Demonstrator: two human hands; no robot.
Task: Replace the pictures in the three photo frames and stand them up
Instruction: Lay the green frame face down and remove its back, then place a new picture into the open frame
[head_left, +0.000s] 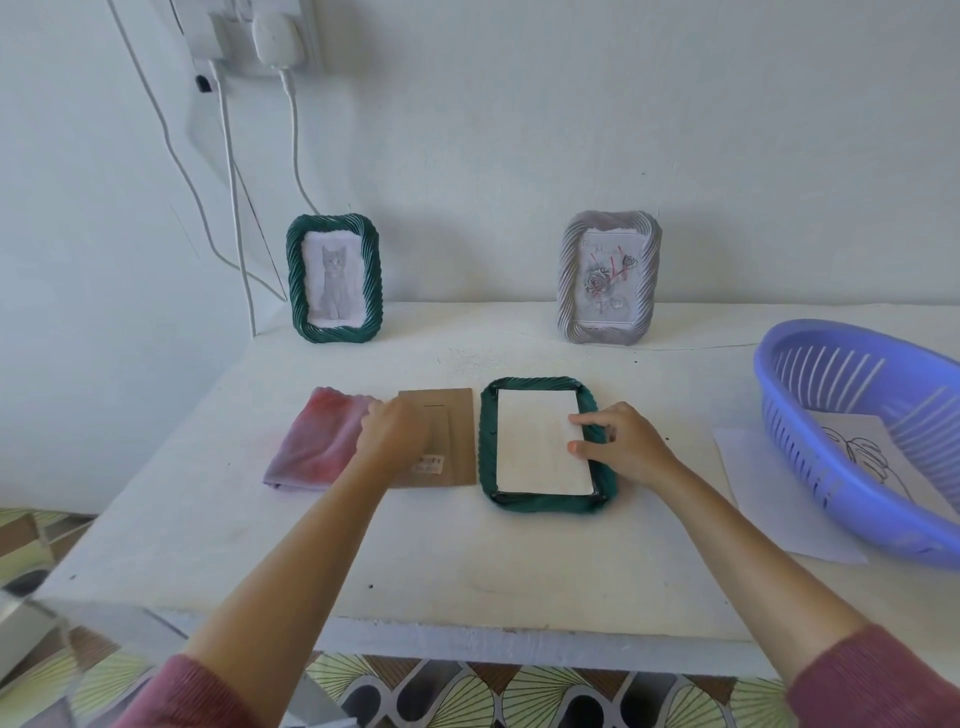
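Note:
A dark green frame (487, 457) lies face down mid-table with a white sheet (535, 447) lying in its back. My right hand (618, 441) rests on the frame's right rim, index finger and thumb touching the sheet's right edge. My left hand (392, 436) lies on the brown cardboard backing (457, 431) just left of the frame, fingers curled at its left edge. A second green frame (335, 278) with a cat picture and a grey frame (608, 278) with a rose picture stand upright by the wall.
A pink cloth (317, 441) lies left of the backing. A purple plastic basket (878, 431) at the right holds a line drawing on paper (857, 447) and rests on another white sheet (779, 499). Cables hang from a wall socket (260, 36).

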